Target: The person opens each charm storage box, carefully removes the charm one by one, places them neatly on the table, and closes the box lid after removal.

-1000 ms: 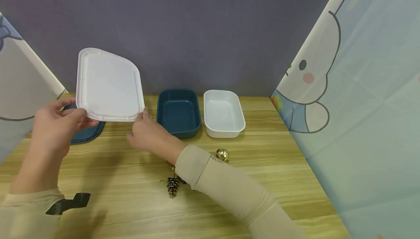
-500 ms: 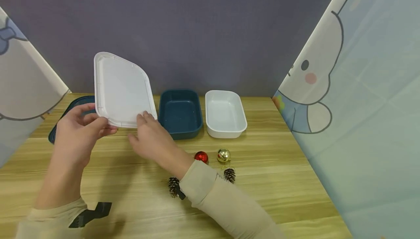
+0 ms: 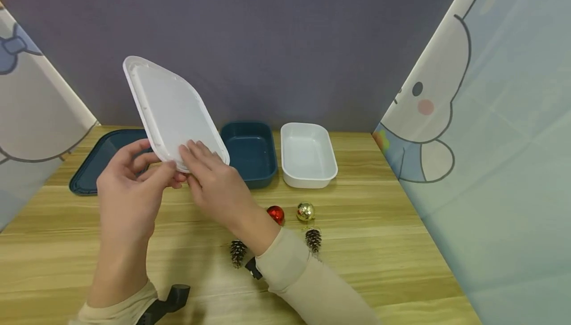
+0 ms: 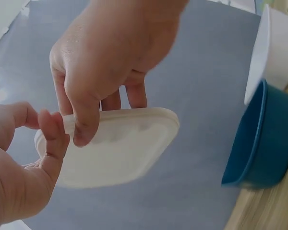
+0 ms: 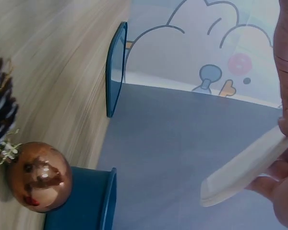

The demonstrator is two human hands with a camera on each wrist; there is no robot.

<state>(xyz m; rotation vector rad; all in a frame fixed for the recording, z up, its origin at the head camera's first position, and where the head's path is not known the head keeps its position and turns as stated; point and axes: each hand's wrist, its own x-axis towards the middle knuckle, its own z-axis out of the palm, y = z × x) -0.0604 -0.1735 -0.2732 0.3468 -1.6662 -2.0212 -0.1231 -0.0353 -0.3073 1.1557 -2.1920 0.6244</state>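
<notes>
A white lid [image 3: 178, 112] is raised above the table's left part, tilted up with its rimmed face toward me. At its lower left corner, my left hand [image 3: 134, 191] pinches the edge. My right hand [image 3: 220, 189] lays its fingers on the rimmed face near the lower edge. The left wrist view shows the right thumb [image 4: 85, 125] on the lid's other face, so that hand grips it too. Behind my left hand a dark blue lid [image 3: 104, 159] lies on the table. A dark blue container [image 3: 250, 154] and a white container [image 3: 308, 156] stand to the right.
In front of the containers lie a red ball ornament [image 3: 276, 214], a gold ball ornament [image 3: 305, 211] and two pine cones, one on the left [image 3: 238, 253] and one on the right [image 3: 314, 240]. A dark wall panel [image 3: 285, 42] closes the table's back.
Both hands have carried the white lid rightward, and it has turned more steeply. My left hand has come closer to the right one. The blue lid is now more visible.
</notes>
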